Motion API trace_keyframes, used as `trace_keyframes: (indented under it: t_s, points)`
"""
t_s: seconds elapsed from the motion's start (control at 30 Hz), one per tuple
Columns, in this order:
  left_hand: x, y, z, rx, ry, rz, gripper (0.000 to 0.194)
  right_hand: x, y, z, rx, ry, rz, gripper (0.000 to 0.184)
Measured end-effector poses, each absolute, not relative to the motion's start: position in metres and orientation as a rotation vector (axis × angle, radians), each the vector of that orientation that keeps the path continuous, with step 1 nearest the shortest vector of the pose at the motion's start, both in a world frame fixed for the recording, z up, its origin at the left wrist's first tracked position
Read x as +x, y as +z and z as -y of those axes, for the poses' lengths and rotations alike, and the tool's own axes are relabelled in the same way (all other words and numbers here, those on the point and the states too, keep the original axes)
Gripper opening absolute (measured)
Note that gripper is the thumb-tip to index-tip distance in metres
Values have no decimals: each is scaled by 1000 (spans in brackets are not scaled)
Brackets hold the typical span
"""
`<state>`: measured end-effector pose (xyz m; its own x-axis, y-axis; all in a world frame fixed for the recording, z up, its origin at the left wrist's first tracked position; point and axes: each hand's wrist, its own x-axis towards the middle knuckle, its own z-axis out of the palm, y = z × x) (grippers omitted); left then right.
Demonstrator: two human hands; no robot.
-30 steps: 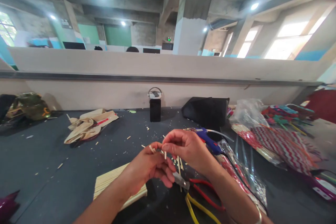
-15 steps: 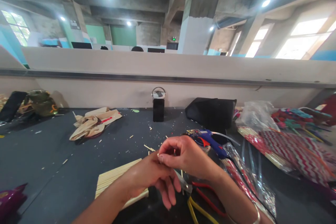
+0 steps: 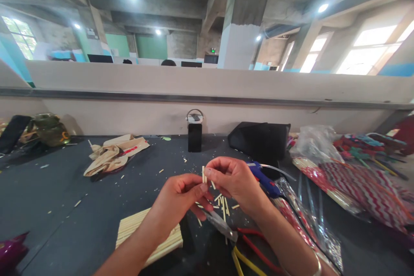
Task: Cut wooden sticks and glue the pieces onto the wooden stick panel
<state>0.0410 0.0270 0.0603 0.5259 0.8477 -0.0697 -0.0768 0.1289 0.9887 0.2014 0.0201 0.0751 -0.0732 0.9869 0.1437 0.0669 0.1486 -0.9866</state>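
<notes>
- Raised and drawn apart since the earlier frame, the right hand (image 3: pixel 237 181) no longer covers the left hand (image 3: pixel 176 198).
- Both grips pinch short sticks (image 3: pixel 203 174), above the counter (image 3: pixel 106 198).
- Step: seemingly lining up sticks; the next move calls for steady, light fingertips.
- Pliers (image 3: pixel 223 226) and mat (image 3: pixel 134 224) lie towards the counter's near edge.
- No readable writing.

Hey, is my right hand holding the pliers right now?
No, the pliers lie on the table, while your right hand has its fingertips on a short pale stick.
</notes>
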Motion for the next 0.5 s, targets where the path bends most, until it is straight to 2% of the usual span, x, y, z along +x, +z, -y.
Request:
trace_keyframes:
  t_s: [0.27, 0.5]
  points:
    - [38, 65, -25, 1084, 792, -715, 25, 197, 73, -19, -1037, 1194, 1210, 28]
    - [39, 65, -26, 1038, 802, -685, 25, 189, 66, -20, -994, 1229, 1148, 29]
